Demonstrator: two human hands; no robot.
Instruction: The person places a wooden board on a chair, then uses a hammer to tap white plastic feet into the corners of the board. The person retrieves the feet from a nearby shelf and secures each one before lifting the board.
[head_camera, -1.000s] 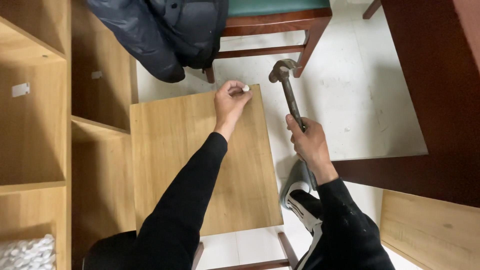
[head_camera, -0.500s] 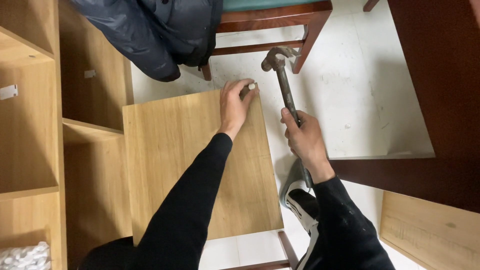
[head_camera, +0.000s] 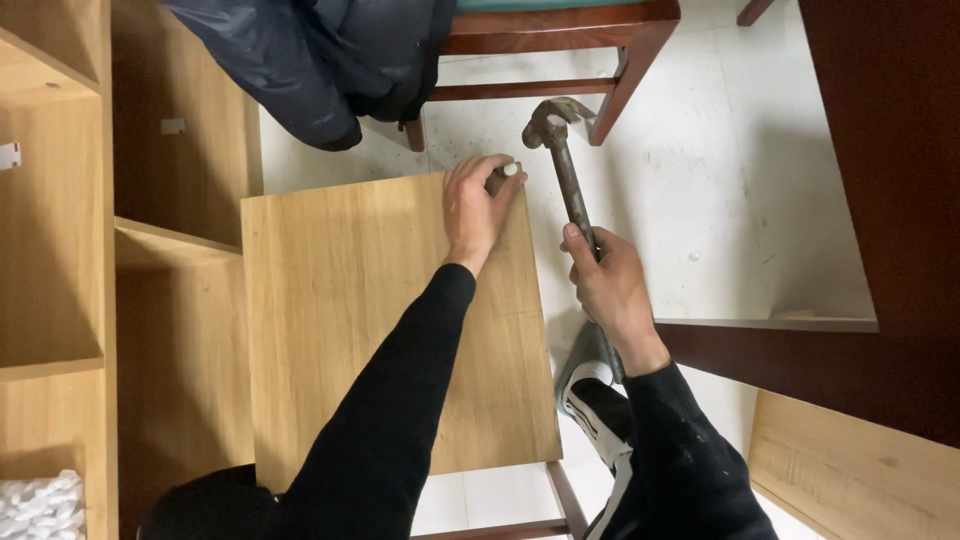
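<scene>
Head-view footage looked down on a shoe (head_camera: 597, 405) on the pale floor (head_camera: 700, 200), just below the right hand (head_camera: 612, 290). That hand was clenched around the handle of a claw hammer (head_camera: 566, 170), whose metal head hung above the floor just beyond the far right corner of a light wooden panel (head_camera: 380, 320). Beside it, the left hand (head_camera: 478, 205) rested on that same corner, its fingertips (head_camera: 500, 178) pinching a small white peg (head_camera: 512, 169) at the panel's far edge. The step in hand looked like setting the peg for a blow; the next move would call for a short, square tap with the pinching digits kept clear of the hammer head. To the left stood a wooden shelf unit (head_camera: 60, 250). Farther off, a dark jacket (head_camera: 310, 60) hung from a red-brown chair (head_camera: 560, 30).
</scene>
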